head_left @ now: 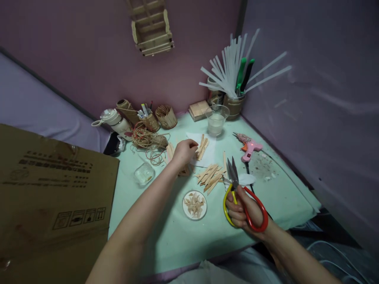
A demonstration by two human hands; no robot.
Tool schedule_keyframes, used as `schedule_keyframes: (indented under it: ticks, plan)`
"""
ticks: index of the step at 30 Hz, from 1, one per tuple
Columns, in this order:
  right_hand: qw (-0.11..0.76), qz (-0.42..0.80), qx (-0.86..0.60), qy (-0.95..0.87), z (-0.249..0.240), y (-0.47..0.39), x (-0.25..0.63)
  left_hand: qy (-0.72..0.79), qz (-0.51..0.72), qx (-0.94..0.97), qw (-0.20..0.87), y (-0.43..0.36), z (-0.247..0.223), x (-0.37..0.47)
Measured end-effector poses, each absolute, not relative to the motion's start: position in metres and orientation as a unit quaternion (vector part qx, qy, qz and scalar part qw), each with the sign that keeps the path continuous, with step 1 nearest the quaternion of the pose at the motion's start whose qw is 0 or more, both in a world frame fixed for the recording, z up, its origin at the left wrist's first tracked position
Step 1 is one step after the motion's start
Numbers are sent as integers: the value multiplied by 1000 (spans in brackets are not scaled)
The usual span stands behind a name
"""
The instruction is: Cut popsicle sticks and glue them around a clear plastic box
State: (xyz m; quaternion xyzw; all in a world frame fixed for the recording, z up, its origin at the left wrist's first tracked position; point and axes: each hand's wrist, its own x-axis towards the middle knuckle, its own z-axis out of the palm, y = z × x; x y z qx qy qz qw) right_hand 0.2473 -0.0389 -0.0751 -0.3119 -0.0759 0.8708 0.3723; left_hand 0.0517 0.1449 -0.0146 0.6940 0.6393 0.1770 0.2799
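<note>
My right hand (247, 211) grips a pair of scissors (232, 173) with one yellow and one red handle; the blades point away from me and stand slightly apart. My left hand (186, 150) reaches across the table with its fingers curled together beside a small bundle of thin wooden sticks (203, 147) on white paper (211, 152). Whatever those fingertips hold is hidden. Nearer me lies a pile of wooden strips with slanted ends (211, 176). A round white dish (185, 211) holds small wooden offcuts (194, 204). More sticks (170, 152) are partly behind my left wrist.
A pink glue gun (250, 150) lies at the right with its cable. Behind stand a clear cup of liquid (215, 121) and a pot (234, 107) of white glue sticks. Tangled twine (148, 140) and a small clear box (144, 174) are left. A cardboard box (59, 189) borders the table.
</note>
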Motion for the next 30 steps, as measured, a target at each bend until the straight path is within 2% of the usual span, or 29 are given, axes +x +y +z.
schedule_keyframes:
  ticks: [9, 15, 23, 30]
  plan:
    - [387, 864, -313, -82, -74, -40, 244, 676, 96, 690, 240, 178, -23, 83]
    - [373, 867, -323, -76, -72, -39, 244, 681, 109, 673, 268, 178, -22, 81]
    - [370, 871, -316, -64, -80, -39, 244, 666, 214, 590, 403, 167, -15, 66]
    - [359, 872, -324, -70, -77, -37, 245, 617, 288, 476, 557, 108, 3, 52]
